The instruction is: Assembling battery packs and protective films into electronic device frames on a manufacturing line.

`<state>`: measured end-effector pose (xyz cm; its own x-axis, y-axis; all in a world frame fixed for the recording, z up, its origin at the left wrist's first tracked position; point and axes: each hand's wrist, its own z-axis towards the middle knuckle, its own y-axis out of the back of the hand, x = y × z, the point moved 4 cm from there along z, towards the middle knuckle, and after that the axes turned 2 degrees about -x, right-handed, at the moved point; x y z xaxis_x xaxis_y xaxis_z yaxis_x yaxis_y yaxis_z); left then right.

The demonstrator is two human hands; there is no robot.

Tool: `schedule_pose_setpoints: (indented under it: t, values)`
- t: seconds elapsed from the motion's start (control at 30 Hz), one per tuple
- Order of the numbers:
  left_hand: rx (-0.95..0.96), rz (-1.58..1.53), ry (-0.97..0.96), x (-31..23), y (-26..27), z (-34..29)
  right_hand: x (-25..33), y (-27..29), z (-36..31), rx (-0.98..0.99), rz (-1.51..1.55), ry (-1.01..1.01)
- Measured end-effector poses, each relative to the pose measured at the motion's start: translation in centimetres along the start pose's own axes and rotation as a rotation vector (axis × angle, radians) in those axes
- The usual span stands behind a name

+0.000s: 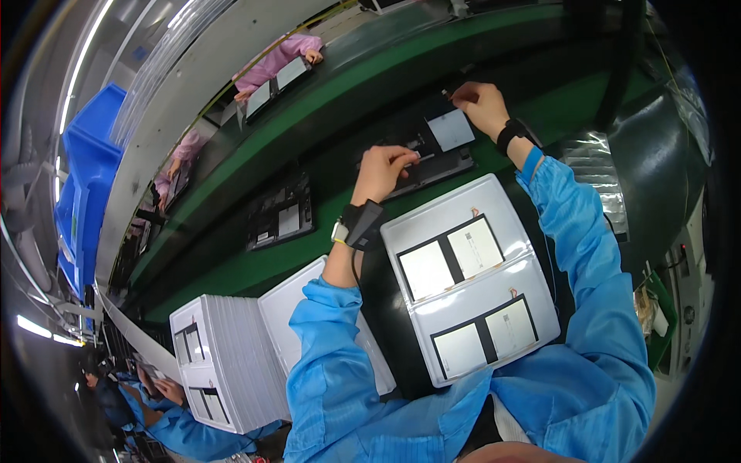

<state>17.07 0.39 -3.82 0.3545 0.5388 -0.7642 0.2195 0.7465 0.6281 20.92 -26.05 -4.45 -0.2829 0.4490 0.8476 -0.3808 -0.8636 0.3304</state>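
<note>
The head view shows the right hand (pixel 480 108) pinching a small piece (pixel 445 93); the left hand (pixel 388 170) has its fingertips drawn together over a dark casing (pixel 434 175), any hold unclear. Between them, a pale panel (pixel 450 130) lies at the casing. Fitting it seems underway; careful alignment seems called for next. Nearer, a white tray (pixel 448 202) carries similar panels (pixel 427 270).

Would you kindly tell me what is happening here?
Someone in blue sleeves has both hands out at a dark device chassis. The left hand is pinched over it; the right hand is pinched near a white panel. Anything held is too small to identify. Closer in, a white tray holds two flat packs. To its left stands a stack of trays.
</note>
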Motion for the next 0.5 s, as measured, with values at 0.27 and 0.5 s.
schedule_pose_setpoints:
  t: [0.27, 0.5]
  values:
    - [-0.15, 0.436, -0.246, 1.9, 6.8, -4.0, -2.0, -5.9, -1.9, 0.22, 0.017, -0.008]
    - [-0.014, 0.505, -0.189, 5.4, 4.7, -4.3, -3.0, -7.1, -1.2, 0.283, -0.025, 0.013]
